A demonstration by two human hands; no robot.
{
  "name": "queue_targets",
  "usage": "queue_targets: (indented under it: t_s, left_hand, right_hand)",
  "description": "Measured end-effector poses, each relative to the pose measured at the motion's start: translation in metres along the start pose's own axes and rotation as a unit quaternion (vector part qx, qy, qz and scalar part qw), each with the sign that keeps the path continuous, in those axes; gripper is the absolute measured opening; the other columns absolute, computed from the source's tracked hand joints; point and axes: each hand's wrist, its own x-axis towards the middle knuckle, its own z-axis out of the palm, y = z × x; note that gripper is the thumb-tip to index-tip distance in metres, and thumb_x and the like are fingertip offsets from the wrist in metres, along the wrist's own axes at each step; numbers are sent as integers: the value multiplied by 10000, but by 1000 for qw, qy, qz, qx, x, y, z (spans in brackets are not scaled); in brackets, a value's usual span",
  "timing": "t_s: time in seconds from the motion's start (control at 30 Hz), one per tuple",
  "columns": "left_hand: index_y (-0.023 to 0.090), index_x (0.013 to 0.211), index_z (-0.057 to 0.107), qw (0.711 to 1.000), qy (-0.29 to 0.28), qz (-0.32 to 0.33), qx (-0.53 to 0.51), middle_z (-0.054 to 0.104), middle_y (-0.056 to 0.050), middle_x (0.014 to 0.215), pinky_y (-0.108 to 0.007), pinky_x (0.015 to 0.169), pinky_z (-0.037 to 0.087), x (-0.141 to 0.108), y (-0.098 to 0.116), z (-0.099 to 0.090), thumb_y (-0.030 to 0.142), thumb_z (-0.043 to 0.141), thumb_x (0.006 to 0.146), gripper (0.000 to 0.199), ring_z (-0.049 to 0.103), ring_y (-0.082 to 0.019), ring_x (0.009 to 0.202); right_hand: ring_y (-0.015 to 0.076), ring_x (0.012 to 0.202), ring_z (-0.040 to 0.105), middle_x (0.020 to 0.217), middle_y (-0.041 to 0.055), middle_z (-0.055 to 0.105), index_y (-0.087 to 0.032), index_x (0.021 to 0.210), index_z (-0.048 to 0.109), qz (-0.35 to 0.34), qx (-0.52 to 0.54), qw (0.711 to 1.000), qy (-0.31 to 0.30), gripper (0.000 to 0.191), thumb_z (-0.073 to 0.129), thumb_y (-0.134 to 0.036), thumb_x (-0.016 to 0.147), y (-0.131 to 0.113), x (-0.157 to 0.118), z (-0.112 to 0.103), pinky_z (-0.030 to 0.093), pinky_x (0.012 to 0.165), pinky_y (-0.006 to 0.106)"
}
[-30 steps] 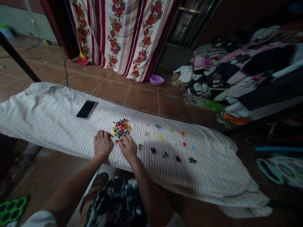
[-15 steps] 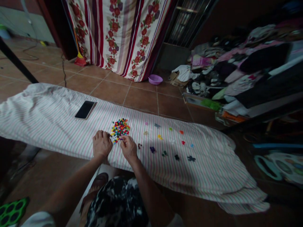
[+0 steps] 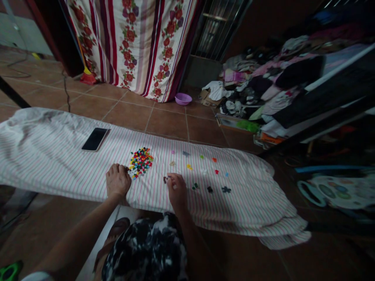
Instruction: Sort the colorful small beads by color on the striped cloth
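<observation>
A heaped pile of small multicoloured beads [image 3: 141,162] lies on a striped cloth [image 3: 73,171]. My left hand [image 3: 118,181] rests on the cloth at the pile's near left side, fingers curled under, with a dark speck by the fingertips; what they hold, if anything, is hidden. Over the cloth right of the pile, my right hand [image 3: 177,189] has thumb and finger pinched together, and whatever is between them is too small to name. Just left of its fingertips sits a small brown group [image 3: 165,179]. Beyond it are yellow [image 3: 189,167], green [image 3: 195,186] and dark grey groups [image 3: 226,189].
A phone [image 3: 95,139] lies on the cloth at the left. Past the cloth's far edge are a tiled floor [image 3: 166,121], a purple basin [image 3: 183,99] and a flowered curtain [image 3: 140,47]. Heaped clothes [image 3: 263,78] fill the right side.
My right hand has moved right, from the pile's edge to beside the brown group, now covering the purple group. My left hand stays beside the pile. The whole view has shifted slightly.
</observation>
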Motion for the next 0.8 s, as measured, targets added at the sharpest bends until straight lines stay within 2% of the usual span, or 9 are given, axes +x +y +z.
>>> queue_targets:
  t_s: [0.13,0.27,0.43,0.8]
  left_hand:
    - [141,985,581,1000,-2,2,7,588,-168,1054,-422,824,383,0,-2,2,261,392,896,241,520,-313,1048]
    - [137,978,582,1000,2,0,10,593,-176,1038,-421,818,379,0,-1,2,262,383,891,250,519,-315,1053]
    - [145,970,580,1000,6,-4,10,600,-173,1038,-421,814,379,0,1,0,258,381,887,243,526,-310,1038]
    - [151,962,563,1000,4,-6,26,597,-161,1031,-416,821,385,0,2,0,266,386,891,223,533,-308,1041]
  right_hand:
    - [197,823,647,929,105,691,-182,935,682,37,-43,998,34,276,422,-277,930,34,-2,-30,546,697,316]
    - [218,858,646,922,108,700,-185,905,690,51,-76,995,31,271,430,-261,904,55,-8,-37,544,736,348]
    - [222,924,629,955,98,701,-194,889,707,39,-109,993,6,262,447,-222,885,57,-14,-30,504,873,381]
    - [225,982,624,1039,124,697,-159,1036,712,26,-129,991,5,316,432,-259,929,60,-17,-25,487,907,376]
